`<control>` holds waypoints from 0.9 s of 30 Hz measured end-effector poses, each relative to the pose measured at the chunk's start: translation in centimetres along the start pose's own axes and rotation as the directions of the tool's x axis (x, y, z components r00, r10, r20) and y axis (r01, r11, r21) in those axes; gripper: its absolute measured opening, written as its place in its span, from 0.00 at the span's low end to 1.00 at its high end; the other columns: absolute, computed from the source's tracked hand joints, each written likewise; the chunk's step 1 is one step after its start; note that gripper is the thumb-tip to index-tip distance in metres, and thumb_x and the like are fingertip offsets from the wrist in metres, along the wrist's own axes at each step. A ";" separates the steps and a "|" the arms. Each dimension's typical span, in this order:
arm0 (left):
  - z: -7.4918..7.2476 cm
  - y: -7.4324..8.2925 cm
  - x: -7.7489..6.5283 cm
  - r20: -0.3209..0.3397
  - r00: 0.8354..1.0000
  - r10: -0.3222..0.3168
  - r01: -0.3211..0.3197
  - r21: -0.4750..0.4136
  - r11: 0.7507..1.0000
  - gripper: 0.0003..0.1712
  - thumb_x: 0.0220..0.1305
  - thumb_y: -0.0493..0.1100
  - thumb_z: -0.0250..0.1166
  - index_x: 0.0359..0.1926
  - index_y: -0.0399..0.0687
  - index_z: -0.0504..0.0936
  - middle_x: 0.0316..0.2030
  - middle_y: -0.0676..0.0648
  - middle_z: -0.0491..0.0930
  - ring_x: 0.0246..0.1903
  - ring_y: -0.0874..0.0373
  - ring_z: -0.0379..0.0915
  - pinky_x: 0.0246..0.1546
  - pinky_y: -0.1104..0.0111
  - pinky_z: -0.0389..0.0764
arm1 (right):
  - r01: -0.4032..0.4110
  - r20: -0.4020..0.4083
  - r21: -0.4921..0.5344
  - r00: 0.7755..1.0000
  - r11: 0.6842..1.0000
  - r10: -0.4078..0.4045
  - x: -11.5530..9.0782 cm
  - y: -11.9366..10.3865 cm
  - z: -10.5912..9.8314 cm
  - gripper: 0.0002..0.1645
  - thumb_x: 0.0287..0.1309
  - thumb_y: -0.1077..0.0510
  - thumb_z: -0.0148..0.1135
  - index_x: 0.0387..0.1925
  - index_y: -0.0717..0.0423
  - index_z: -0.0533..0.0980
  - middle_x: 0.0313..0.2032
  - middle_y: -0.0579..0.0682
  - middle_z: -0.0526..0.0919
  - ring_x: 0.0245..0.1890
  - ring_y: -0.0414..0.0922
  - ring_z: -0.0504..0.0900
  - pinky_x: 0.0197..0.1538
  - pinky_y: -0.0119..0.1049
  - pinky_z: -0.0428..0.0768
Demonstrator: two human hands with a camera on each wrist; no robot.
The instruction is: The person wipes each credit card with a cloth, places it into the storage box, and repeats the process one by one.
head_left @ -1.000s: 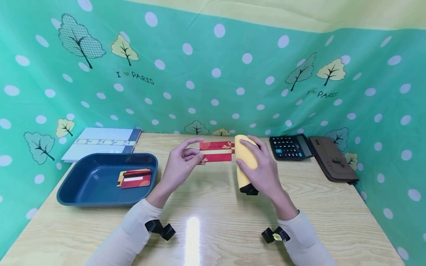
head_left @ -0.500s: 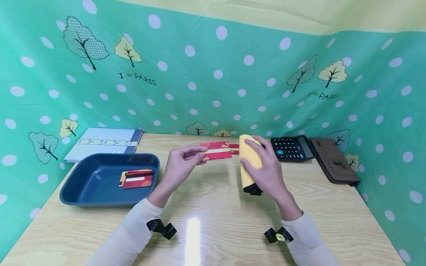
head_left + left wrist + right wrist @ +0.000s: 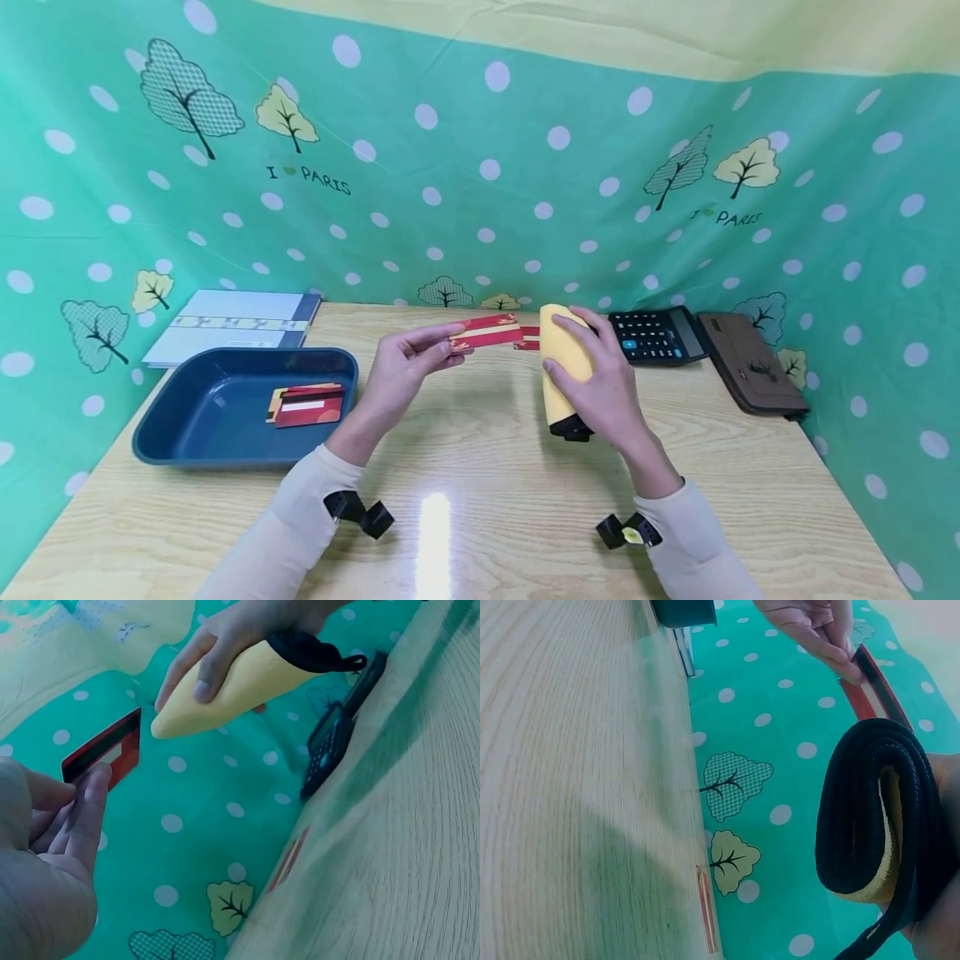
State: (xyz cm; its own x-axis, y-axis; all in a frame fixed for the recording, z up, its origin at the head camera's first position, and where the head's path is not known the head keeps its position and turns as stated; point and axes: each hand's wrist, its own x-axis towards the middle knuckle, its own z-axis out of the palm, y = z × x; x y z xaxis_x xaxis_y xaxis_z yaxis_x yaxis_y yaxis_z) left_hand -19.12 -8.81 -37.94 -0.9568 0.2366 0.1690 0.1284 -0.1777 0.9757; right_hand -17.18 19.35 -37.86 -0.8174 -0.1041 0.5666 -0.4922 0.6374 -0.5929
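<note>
In the head view my left hand pinches a red bank card between thumb and fingers, above the table. The card's back shows a dark magnetic stripe and a white strip in the left wrist view. My right hand grips a rolled yellow cloth from above. Black edging and a black loop finish the roll's near end, and its layers show in the right wrist view. A second red card lies on the table behind, its right part hidden by the cloth.
Several cards lie stacked in the right side of a dark blue tray. Behind that tray is a pale notebook. A black calculator and a brown zip case sit at the right. A green curtain hangs along the back.
The card in my left hand has tilted, its right end raised, and my fingers have closed nearer together on it. My right hand has shifted slightly right with the cloth, uncovering more of the second card.
</note>
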 end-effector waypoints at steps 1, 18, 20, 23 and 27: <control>0.0 0.0 0.0 -0.001 1.000 0.000 0.000 -0.012 1.000 0.19 0.76 0.32 0.57 0.64 0.29 0.78 0.63 0.27 0.77 0.45 0.62 0.89 0.54 0.68 0.88 | -0.001 0.001 0.001 1.000 1.000 0.001 0.0 -0.1 0.0 0.36 0.56 0.60 0.76 0.67 0.45 0.77 0.72 0.50 0.70 0.63 0.54 0.77 0.51 0.48 0.79; 0.2 -0.4 0.2 -0.239 0.970 -0.032 0.058 0.101 0.993 0.17 0.67 0.41 0.71 0.51 0.32 0.87 0.23 0.59 0.80 0.22 0.65 0.72 0.24 0.78 0.76 | -0.002 0.005 0.008 1.000 1.000 0.002 0.0 0.0 0.0 0.37 0.56 0.60 0.76 0.67 0.44 0.77 0.72 0.50 0.70 0.61 0.53 0.77 0.49 0.46 0.79; 0.2 -0.4 0.2 -0.271 0.962 -0.032 0.075 0.149 0.986 0.16 0.66 0.42 0.72 0.51 0.35 0.89 0.27 0.60 0.81 0.26 0.65 0.73 0.27 0.77 0.76 | -0.001 0.005 0.007 1.000 1.000 0.001 0.0 0.0 0.0 0.37 0.56 0.60 0.76 0.67 0.44 0.77 0.72 0.49 0.70 0.61 0.53 0.77 0.49 0.46 0.79; 0.2 -0.4 0.2 -0.294 0.955 -0.038 0.092 0.169 0.981 0.16 0.65 0.42 0.73 0.51 0.37 0.89 0.39 0.56 0.88 0.37 0.66 0.79 0.38 0.78 0.82 | 0.000 0.007 0.008 1.000 1.000 0.000 0.0 -0.1 0.0 0.37 0.56 0.60 0.76 0.67 0.44 0.77 0.72 0.49 0.70 0.62 0.53 0.77 0.50 0.46 0.79; 0.3 -0.4 0.3 -0.275 0.959 -0.061 0.091 0.097 0.991 0.17 0.67 0.38 0.71 0.53 0.33 0.87 0.49 0.44 0.89 0.41 0.68 0.86 0.48 0.75 0.88 | 0.005 0.007 0.013 1.000 1.000 -0.005 0.0 -0.1 0.0 0.37 0.56 0.60 0.76 0.67 0.45 0.77 0.72 0.50 0.70 0.64 0.53 0.76 0.51 0.47 0.79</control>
State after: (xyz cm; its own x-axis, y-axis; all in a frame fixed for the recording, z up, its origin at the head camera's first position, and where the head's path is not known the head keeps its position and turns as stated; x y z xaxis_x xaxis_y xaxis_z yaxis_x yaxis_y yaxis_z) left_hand -19.34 -8.37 -38.21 -0.9976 -0.0252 0.0642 0.0657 -0.0623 0.9959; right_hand -17.15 19.31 -37.83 -0.8168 -0.1126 0.5659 -0.5002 0.6268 -0.5974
